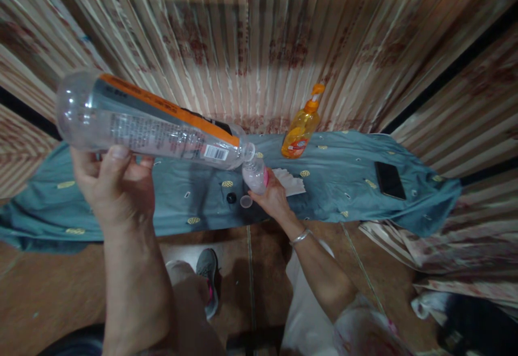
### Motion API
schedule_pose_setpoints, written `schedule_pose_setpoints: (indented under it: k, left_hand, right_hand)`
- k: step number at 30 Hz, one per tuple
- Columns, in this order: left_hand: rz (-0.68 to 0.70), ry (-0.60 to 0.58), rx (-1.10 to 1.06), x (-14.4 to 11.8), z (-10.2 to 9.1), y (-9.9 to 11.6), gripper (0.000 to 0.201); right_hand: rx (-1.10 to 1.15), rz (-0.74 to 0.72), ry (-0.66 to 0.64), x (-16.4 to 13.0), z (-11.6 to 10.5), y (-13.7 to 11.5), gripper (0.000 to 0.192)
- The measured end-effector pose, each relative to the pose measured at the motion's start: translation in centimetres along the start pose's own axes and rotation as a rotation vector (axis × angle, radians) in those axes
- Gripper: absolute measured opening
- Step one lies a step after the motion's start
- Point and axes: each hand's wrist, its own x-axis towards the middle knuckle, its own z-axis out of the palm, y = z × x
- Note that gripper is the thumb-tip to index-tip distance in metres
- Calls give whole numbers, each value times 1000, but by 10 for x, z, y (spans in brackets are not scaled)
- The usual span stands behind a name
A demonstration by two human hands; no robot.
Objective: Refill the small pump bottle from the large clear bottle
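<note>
My left hand (117, 183) grips a large clear plastic bottle (157, 124) from below, near its base. It has an orange and grey label and lies tilted almost level, its uncapped neck pointing right. My right hand (273, 194) is wrapped round a small clear bottle (253, 175) with a pink patch on its side. The mouths of the two bottles meet or nearly meet. Any liquid passing between them cannot be made out. Below the small bottle, a black cap (231, 198) and a clear round lid (246, 201) lie on the cloth.
A teal cloth (340, 183) with pineapple prints covers the narrow table. On it stand an orange pump bottle (299, 129), a white tissue (292, 182) behind my right hand, and a black phone (389, 180) at the right. Striped curtains (226, 48) hang close behind.
</note>
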Motion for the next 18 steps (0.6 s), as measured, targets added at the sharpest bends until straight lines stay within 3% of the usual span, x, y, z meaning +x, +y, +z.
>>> schedule_pose_setpoints:
  k: [10,18]
  left_hand:
    - [21,-24,-27,1,0,0,67]
    - [18,21,-40,-3,12,6,56]
  right_hand:
    - [-7,10,-2,0,1,0,89]
    - [-7,-8,15,-1,4,6,91]
